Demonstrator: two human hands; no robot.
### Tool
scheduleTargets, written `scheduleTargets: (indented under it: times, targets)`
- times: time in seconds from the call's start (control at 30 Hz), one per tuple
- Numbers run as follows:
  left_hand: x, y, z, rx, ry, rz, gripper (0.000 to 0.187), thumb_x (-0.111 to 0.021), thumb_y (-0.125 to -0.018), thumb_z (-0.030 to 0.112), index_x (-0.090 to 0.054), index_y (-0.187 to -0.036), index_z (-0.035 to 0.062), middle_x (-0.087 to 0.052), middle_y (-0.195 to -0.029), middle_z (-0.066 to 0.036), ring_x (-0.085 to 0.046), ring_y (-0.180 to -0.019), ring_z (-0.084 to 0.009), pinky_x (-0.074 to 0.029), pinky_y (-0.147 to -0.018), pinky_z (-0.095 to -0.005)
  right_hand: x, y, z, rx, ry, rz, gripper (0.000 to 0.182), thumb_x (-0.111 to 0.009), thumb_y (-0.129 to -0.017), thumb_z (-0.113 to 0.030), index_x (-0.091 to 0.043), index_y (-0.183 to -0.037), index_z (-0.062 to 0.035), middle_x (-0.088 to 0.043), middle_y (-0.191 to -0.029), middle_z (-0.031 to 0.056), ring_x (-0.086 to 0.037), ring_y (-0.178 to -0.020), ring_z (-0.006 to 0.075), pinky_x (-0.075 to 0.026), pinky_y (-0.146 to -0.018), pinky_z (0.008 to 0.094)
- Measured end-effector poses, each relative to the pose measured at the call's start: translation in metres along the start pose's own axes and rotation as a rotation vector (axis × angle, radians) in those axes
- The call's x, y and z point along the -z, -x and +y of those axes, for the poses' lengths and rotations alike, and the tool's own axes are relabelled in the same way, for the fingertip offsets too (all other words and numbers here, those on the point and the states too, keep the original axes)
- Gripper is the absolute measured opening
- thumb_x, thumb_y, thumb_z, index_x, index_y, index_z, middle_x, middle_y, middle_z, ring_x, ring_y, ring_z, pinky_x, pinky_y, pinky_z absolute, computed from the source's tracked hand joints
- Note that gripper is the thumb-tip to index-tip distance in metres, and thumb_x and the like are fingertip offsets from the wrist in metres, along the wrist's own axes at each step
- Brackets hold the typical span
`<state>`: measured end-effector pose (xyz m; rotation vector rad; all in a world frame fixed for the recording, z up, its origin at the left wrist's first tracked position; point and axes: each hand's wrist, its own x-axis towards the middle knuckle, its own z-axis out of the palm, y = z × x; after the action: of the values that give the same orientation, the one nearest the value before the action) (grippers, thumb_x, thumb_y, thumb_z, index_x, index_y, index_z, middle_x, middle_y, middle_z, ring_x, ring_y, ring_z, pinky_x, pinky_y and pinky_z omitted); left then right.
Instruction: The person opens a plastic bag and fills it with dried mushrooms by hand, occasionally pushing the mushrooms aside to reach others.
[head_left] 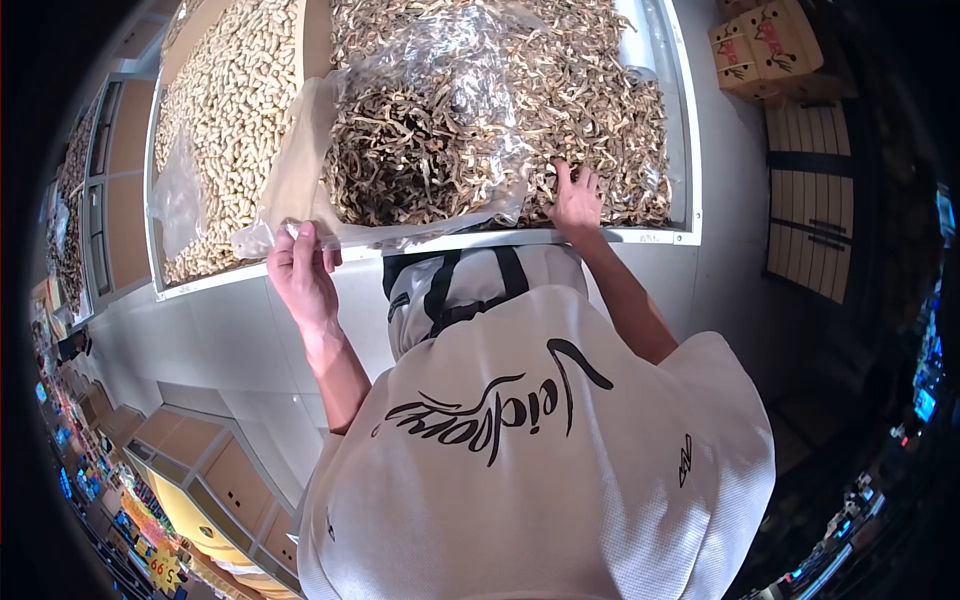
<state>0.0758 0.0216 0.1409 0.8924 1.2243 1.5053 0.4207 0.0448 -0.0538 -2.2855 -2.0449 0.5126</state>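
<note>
The left hand [300, 270] is pinched shut on the near corner of a large clear plastic bag [420, 130], thumb and fingers clamped on the film just outside the near rim of a white-framed display bin [690, 150]. The bag spreads up and away from that hand, lying open and crumpled over the heap of thin brown dried strips [600, 110] that fills the bin; some of the same strips show through the film, so part of the heap sits inside or under it, which of the two cannot be told.

The right hand [575, 200] rests flat with fingers spread apart on the brown strips at the near edge of the bin, just beside the bag's right border and touching the heap, holding nothing that can be seen.

Left of this bin, behind a narrow divider, a second compartment holds pale beige peanuts in the shell [230, 110], with a smaller clear plastic sheet [178, 195] lying on them near the left edge. Stacked brown cardboard boxes [765, 45] stand beyond the bin's far right corner.
</note>
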Motion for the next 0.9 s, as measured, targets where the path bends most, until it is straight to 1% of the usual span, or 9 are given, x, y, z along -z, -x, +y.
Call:
scheduleTargets:
  times: [0.13, 0.23, 0.33, 0.43, 0.47, 0.6, 0.7, 0.83, 0.9]
  targets:
    - [0.002, -0.001, -0.002, -0.017, 0.016, -0.013, 0.017, -0.056, -0.098, 0.009, -0.054, -0.081, 0.0076, -0.047, -0.064, 0.002, -0.039, -0.051, -0.0078, -0.035, -0.051, -0.0234, 0.007, 0.005, -0.012, -0.007, -0.009, -0.056, 0.104, -0.086, -0.067, -0.030, -0.024, -0.150, -0.0228, -0.036, -0.123, 0.0239, -0.043, -0.119, 0.0426, -0.052, -0.089, 0.0517]
    - [0.005, -0.002, -0.005, -0.026, 0.023, -0.007, 0.018, -0.055, -0.099, 0.009, -0.053, -0.081, 0.0067, -0.051, -0.065, 0.000, -0.041, -0.049, -0.0085, -0.037, -0.049, -0.0239, 0.006, 0.002, -0.017, -0.026, -0.026, -0.053, 0.101, -0.086, -0.067, -0.030, -0.027, -0.149, -0.0237, -0.039, -0.120, 0.0228, -0.043, -0.119, 0.0418, -0.054, -0.085, 0.0513]
    - [0.005, -0.003, -0.006, -0.031, 0.022, -0.005, 0.017, -0.056, -0.098, 0.009, -0.054, -0.082, 0.0069, -0.051, -0.065, 0.000, -0.041, -0.050, -0.0083, -0.037, -0.049, -0.0238, 0.000, -0.002, -0.016, -0.016, 0.016, -0.005, 0.093, -0.084, -0.068, -0.027, -0.034, -0.146, -0.0270, -0.041, -0.118, 0.0213, -0.045, -0.116, 0.0409, -0.054, -0.082, 0.0510]
    - [0.007, -0.002, -0.007, -0.041, 0.028, 0.003, 0.016, -0.056, -0.098, 0.009, -0.055, -0.082, 0.0069, -0.052, -0.065, 0.000, -0.041, -0.050, -0.0082, -0.037, -0.049, -0.0238, -0.002, -0.006, -0.006, 0.016, 0.022, 0.045, 0.082, -0.084, -0.068, -0.026, -0.041, -0.138, -0.0299, -0.043, -0.118, 0.0189, -0.047, -0.116, 0.0380, -0.055, -0.082, 0.0489]
    - [0.007, -0.002, -0.007, -0.038, 0.030, 0.016, 0.016, -0.056, -0.098, 0.009, -0.055, -0.082, 0.0069, -0.051, -0.065, 0.000, -0.041, -0.050, -0.0082, -0.037, -0.049, -0.0238, -0.003, -0.009, -0.005, 0.000, 0.030, 0.042, 0.076, -0.083, -0.069, -0.023, -0.045, -0.135, -0.0296, -0.045, -0.118, 0.0180, -0.050, -0.114, 0.0392, -0.055, -0.083, 0.0477]
    - [0.005, 0.002, -0.002, -0.007, 0.011, 0.048, 0.016, -0.057, -0.098, 0.010, -0.055, -0.082, 0.0079, -0.045, -0.064, 0.004, -0.039, -0.051, -0.0067, -0.035, -0.053, -0.0237, 0.001, -0.012, 0.003, 0.049, -0.024, 0.078, 0.070, -0.083, -0.069, -0.020, -0.052, -0.131, -0.0253, -0.053, -0.116, 0.0198, -0.058, -0.107, 0.0420, -0.053, -0.083, 0.0496]
    - [0.009, 0.002, -0.004, -0.026, 0.003, 0.033, 0.015, -0.057, -0.098, 0.010, -0.056, -0.083, 0.0077, -0.046, -0.064, 0.004, -0.040, -0.051, -0.0066, -0.036, -0.053, -0.0233, 0.000, -0.019, 0.015, 0.091, -0.068, 0.052, 0.067, -0.082, -0.070, -0.020, -0.053, -0.130, -0.0248, -0.054, -0.116, 0.0193, -0.060, -0.106, 0.0420, -0.053, -0.082, 0.0506]
    - [0.009, 0.003, -0.002, -0.021, 0.008, 0.034, 0.013, -0.057, -0.098, 0.010, -0.057, -0.085, 0.0074, -0.046, -0.064, 0.004, -0.040, -0.051, -0.0065, -0.036, -0.053, -0.0231, 0.017, -0.025, 0.023, 0.014, -0.167, 0.022, 0.057, -0.083, -0.068, -0.018, -0.062, -0.121, -0.0200, -0.059, -0.115, 0.0186, -0.064, -0.099, 0.0405, -0.053, -0.082, 0.0496]
    - [0.010, 0.002, -0.003, -0.018, 0.013, 0.036, 0.012, -0.057, -0.098, 0.010, -0.057, -0.086, 0.0073, -0.046, -0.064, 0.004, -0.040, -0.052, -0.0065, -0.036, -0.053, -0.0231, 0.019, -0.030, 0.030, 0.008, -0.195, 0.069, 0.053, -0.081, -0.067, -0.018, -0.065, -0.117, -0.0174, -0.060, -0.114, 0.0209, -0.065, -0.095, 0.0422, -0.054, -0.084, 0.0489]
